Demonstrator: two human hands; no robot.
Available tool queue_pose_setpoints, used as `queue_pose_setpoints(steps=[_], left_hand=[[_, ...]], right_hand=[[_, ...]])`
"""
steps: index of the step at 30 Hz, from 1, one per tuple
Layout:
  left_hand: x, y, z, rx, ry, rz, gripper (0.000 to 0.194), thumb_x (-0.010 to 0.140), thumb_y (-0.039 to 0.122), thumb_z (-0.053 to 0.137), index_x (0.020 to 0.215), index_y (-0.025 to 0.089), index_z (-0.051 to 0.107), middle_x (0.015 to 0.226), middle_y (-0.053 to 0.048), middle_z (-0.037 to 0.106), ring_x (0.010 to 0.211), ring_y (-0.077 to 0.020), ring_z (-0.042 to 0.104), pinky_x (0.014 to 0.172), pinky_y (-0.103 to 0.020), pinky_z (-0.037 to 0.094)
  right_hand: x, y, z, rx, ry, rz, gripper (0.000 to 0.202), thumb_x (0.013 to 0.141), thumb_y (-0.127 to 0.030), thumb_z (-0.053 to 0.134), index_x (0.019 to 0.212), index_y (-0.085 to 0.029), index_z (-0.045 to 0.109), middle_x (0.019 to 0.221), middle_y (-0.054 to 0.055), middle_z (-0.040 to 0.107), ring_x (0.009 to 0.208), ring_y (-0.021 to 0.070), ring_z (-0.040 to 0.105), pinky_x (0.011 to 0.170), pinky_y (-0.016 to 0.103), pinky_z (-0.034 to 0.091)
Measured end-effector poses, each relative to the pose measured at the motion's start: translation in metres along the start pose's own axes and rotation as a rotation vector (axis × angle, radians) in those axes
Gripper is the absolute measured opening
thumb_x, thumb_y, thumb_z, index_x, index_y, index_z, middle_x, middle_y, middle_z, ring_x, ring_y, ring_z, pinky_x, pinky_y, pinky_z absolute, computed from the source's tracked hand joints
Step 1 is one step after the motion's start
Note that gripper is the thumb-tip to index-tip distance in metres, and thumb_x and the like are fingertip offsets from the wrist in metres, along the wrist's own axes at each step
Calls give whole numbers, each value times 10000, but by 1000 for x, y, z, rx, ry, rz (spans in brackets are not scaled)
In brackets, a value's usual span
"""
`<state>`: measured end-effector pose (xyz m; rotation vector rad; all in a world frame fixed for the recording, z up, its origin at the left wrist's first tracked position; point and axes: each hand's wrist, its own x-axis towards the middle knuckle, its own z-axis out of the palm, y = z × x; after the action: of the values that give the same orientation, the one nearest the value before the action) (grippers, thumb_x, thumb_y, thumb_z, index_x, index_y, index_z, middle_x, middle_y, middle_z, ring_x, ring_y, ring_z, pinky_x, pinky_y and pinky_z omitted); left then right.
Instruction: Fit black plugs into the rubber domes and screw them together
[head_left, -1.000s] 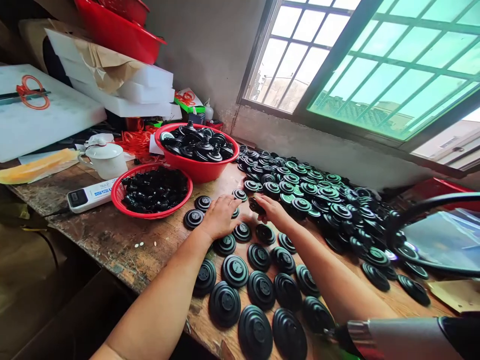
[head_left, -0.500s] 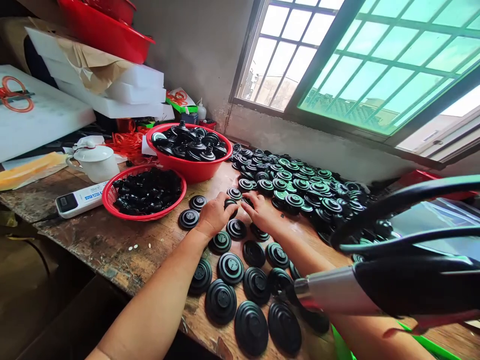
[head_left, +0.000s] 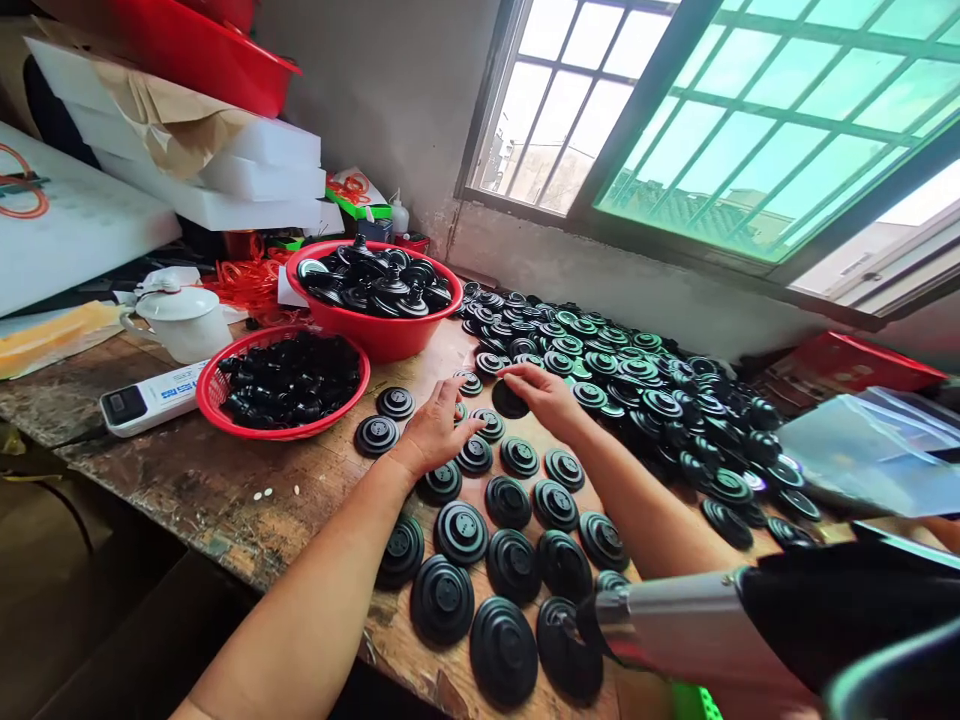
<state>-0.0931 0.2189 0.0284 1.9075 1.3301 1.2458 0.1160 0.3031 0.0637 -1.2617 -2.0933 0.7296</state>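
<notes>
Several black stepped discs (head_left: 460, 533) lie in loose rows on the wooden table (head_left: 247, 480). My left hand (head_left: 437, 428) hovers over the upper rows with its fingers apart and nothing between them. To its right, my right hand (head_left: 546, 398) has thumb and fingers closed on the edge of a dark disc (head_left: 510, 400), beside the big pile of black discs (head_left: 600, 360). A metal-nosed tool with a black body (head_left: 675, 615) reaches in at the lower right, in front of my right forearm.
Left of the discs, a red basket (head_left: 216, 395) holds small black parts and a red basin (head_left: 390, 340) holds black pieces. A lidded white mug (head_left: 191, 325) and white device (head_left: 154, 398) stand farther left. Clear plastic boxes (head_left: 870, 450) are at the right.
My left hand has opened off a disc, which lies on the table. My right hand has moved right and up, and holds a disc. The metal-nosed tool has shifted lower.
</notes>
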Motion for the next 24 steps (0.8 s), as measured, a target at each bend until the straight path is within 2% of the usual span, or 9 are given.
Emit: queue_pose_setpoints(steps=[3, 6, 8, 11, 16, 18, 20, 22, 24], left_hand=[[-1, 0, -4, 248, -54, 75, 336, 865, 237, 702, 1182, 171, 611, 1214, -112, 619, 1135, -263, 592, 1042, -438, 486], [-2, 3, -6, 319, -134, 94, 172, 875, 251, 692, 1029, 180, 662, 1153, -97, 632, 1118, -261, 588, 1028, -427, 494], [-3, 4, -7, 371, -174, 82, 177, 886, 284, 686, 1028, 179, 668, 1140, -96, 633, 1108, -257, 589, 1024, -418, 497], [-3, 4, -7, 440, -232, 68, 177, 903, 303, 666, 1036, 187, 674, 1145, -90, 640, 1124, -249, 582, 1033, -397, 490], [-3, 5, -9, 482, -261, 45, 175, 908, 308, 654, 1031, 186, 684, 1151, -94, 646, 1140, -251, 568, 1039, -386, 480], [-3, 7, -9, 510, -263, 25, 207, 894, 320, 673, 1048, 182, 684, 1176, -103, 639, 1179, -273, 542, 1061, -408, 461], [-3, 8, -8, 543, -261, 0, 243, 885, 328, 681, 1072, 172, 683, 1207, -119, 630, 1216, -300, 514, 1082, -440, 440], [-3, 10, -6, 575, -262, -25, 262, 898, 331, 662, 1093, 157, 681, 1219, -137, 624, 1222, -315, 505, 1082, -462, 432], [-4, 11, -6, 602, -273, -41, 255, 918, 344, 637, 1078, 153, 689, 1208, -144, 628, 1196, -312, 519, 1063, -466, 442]], right_hand=[[-2, 35, -21, -90, 48, 96, 445, 918, -559, 513, 1052, -177, 697, 909, 78, 704, 788, 210, 629, 772, 386, 530], [-17, 61, -23, -175, 5, 115, 388, 903, -524, 548, 1012, -196, 723, 944, 101, 695, 893, 258, 646, 896, 466, 526], [-30, 67, -19, -215, -49, 78, 341, 867, -488, 617, 1039, -221, 741, 1082, 124, 692, 1065, 304, 630, 1042, 531, 462], [-47, 66, -20, -222, -162, -5, 368, 844, -449, 664, 1153, -262, 734, 1283, 115, 660, 1252, 307, 577, 1158, 518, 391], [-75, 72, -53, -203, -282, -54, 391, 817, -513, 697, 1135, -292, 757, 1312, 81, 687, 1289, 305, 596, 1161, 500, 430], [-83, 79, -65, -203, -254, -39, 406, 823, -554, 685, 1120, -288, 760, 1273, 86, 710, 1264, 320, 617, 1139, 518, 454], [-84, 85, -69, -205, -170, -16, 461, 878, -584, 602, 1181, -259, 726, 1261, 117, 705, 1220, 325, 642, 1074, 529, 509], [-73, 85, -62, -209, -92, -8, 495, 938, -575, 497, 1244, -231, 679, 1242, 144, 692, 1139, 311, 676, 974, 512, 569], [-52, 76, -46, -221, -73, -35, 465, 959, -536, 465, 1237, -226, 674, 1193, 141, 694, 1069, 289, 693, 920, 483, 591]])
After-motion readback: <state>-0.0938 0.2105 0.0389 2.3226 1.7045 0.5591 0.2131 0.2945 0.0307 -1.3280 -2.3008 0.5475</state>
